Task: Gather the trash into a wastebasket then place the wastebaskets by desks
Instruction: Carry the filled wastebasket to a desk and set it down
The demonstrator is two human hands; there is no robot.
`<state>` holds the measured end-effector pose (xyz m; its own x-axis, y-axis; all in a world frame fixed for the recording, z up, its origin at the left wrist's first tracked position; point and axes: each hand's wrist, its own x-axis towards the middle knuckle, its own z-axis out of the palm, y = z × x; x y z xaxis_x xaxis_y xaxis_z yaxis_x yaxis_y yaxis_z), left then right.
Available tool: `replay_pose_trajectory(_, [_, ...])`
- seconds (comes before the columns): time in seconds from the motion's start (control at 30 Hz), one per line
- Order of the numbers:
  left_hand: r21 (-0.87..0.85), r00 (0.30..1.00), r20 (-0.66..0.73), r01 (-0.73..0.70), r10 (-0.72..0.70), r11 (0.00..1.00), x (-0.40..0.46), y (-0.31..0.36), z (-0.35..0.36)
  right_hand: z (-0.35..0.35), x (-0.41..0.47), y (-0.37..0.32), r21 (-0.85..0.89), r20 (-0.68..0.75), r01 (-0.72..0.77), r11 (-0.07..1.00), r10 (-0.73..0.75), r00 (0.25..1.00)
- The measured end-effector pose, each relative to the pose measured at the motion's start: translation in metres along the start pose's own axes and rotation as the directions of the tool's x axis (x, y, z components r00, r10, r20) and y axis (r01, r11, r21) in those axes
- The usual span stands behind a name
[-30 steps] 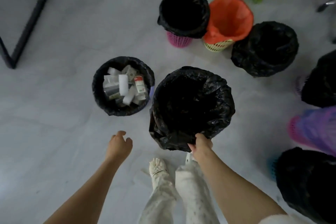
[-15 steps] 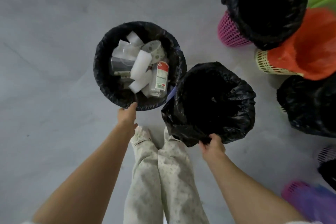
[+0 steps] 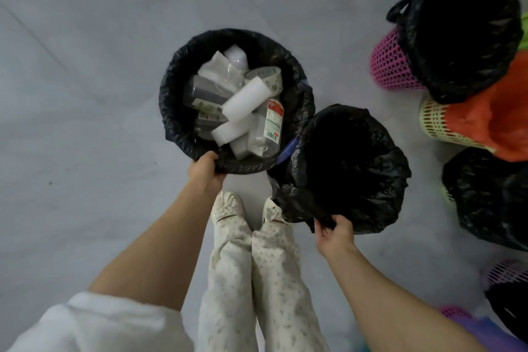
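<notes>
Gripping the full bin's rim with my left hand, my right hand pinching the empty bin's bag; next I must lift both evenly.

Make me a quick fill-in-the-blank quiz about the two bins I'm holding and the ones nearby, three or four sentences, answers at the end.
1. The left hand grips the rim of the wastebasket that is filled with ____.
2. The right hand holds the empty wastebasket by its ____ liner.
3. The yellow basket at the right carries an ____ liner.
4. The bottle with the barcode label lies ____ the full wastebasket.

Missing words: trash; black; orange; inside
</notes>
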<state>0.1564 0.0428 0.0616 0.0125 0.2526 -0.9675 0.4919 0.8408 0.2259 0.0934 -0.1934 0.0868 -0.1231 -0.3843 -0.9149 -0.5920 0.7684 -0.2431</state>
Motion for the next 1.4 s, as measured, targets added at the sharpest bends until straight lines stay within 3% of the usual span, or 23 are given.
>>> replay_pose_trajectory(0.4, [-0.251,0.983,-0.184,-0.051,0.004,0.967,-0.146,0.162,-0.166,0.058,-0.233,0.037,-0.320,0.153,0.179,0.930,-0.136,0.979])
replay_pose_trajectory(0.73, [-0.568,0.954,-0.276,-0.259,0.115,0.781,-0.239,0.320,-0.259,0.164,-0.412,0.106,-0.514,0.387,0.433,0.741,-0.250,0.888])
replay_pose_trajectory(0.97, [-0.656,0.937,-0.343,-0.285,0.060,0.699,-0.203,0.460,-0.288,0.300,-0.476,0.172,-0.606,0.423,0.478,0.636,-0.252,0.870])
replay_pose_trajectory(1.23, [-0.678,0.959,-0.285,-0.197,-0.007,0.708,-0.137,0.617,-0.324,0.468,-0.552,0.250,-0.659,0.460,0.503,0.559,-0.229,0.858])
replay_pose_trajectory(1.4, [-0.731,0.960,-0.277,-0.191,-0.029,0.655,-0.106,0.712,-0.348,0.566,-0.594,0.309,-0.697,0.479,0.526,0.487,-0.231,0.847])
